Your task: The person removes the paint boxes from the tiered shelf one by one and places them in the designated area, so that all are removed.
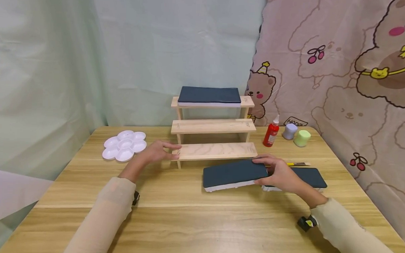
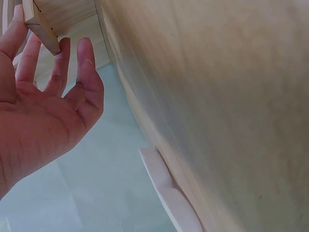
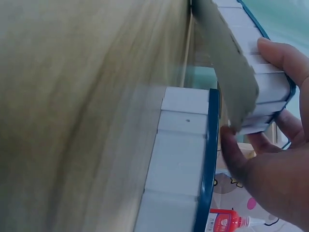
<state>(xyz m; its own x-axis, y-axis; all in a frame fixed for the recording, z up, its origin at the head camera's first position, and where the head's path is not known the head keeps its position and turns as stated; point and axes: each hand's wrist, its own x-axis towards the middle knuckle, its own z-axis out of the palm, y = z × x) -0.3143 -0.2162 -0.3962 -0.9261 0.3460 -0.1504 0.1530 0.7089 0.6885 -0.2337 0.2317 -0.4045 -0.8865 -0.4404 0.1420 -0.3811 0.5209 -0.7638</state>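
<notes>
My right hand (image 1: 282, 176) grips the right end of a long slab (image 1: 234, 173) with a navy top and white segmented sides. Its grey underside shows in the right wrist view, lifted off the table in front of the shelf. At the left end of the lowest step, my left hand (image 1: 156, 152) pinches the board of a three-step wooden shelf (image 1: 216, 151). A similar slab (image 1: 209, 95) lies on the top step. Partly behind my right hand, another navy-topped slab (image 1: 309, 176) sits on the table.
A white flower-shaped palette (image 1: 125, 144) lies left of the shelf. To the right stand a red bottle (image 1: 271, 133) with a white nozzle, a purple jar (image 1: 290, 131) and a green jar (image 1: 302, 138). A yellow-handled brush (image 1: 298, 164) lies behind the slab on the table.
</notes>
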